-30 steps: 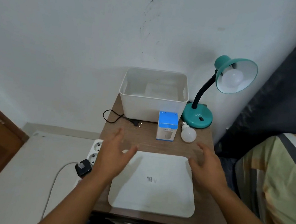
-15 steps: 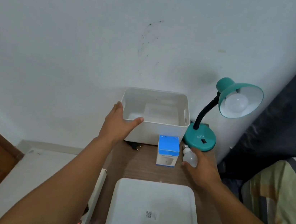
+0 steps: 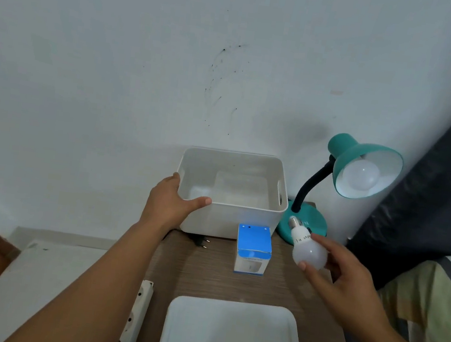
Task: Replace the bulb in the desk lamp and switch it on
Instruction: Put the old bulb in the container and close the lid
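Bulb [image 3: 308, 252] in frosted white, its metal screw base tilted toward eleven o'clock and dark lettering on its neck, sits lifted above the wooden table [image 3: 204, 280] just in front of the teal desk lamp [image 3: 362, 171], whose shade at two o'clock holds another white bulb. Right hand [image 3: 339, 275] pinches it between thumb and curled fingers, while left hand [image 3: 169, 203] grips the front-left corner of the white bin [image 3: 227, 217], thumb hooked over its rim. Lettering on the bulb is too small to read, and the white lid [image 3: 231, 338] at six o'clock is cut off by the frame's bottom edge.

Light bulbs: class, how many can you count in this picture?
2. One white frosted bulb is held in the right hand; one sits inside the teal desk lamp's shade. The blue box may hide another.
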Action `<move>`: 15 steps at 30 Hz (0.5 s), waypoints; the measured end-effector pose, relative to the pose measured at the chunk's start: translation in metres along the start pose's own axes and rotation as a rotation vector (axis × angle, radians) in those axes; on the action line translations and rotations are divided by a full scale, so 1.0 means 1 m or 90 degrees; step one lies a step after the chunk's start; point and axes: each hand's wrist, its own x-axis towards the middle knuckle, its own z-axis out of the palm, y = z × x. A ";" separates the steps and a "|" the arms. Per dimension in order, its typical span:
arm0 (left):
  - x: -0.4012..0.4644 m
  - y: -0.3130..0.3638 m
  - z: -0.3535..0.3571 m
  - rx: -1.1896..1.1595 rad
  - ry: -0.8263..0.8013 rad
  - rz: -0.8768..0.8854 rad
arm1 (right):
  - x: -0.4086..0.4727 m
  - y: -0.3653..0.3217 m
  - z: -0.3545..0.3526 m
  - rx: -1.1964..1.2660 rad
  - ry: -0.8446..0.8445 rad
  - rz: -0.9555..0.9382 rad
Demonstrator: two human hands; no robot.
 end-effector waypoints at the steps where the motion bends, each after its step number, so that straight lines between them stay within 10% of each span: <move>1: -0.001 0.000 0.000 -0.007 -0.006 -0.004 | 0.004 -0.009 -0.004 0.005 0.002 -0.021; 15: 0.002 -0.001 -0.004 -0.019 -0.046 -0.039 | 0.148 -0.062 0.051 -0.294 -0.063 -0.054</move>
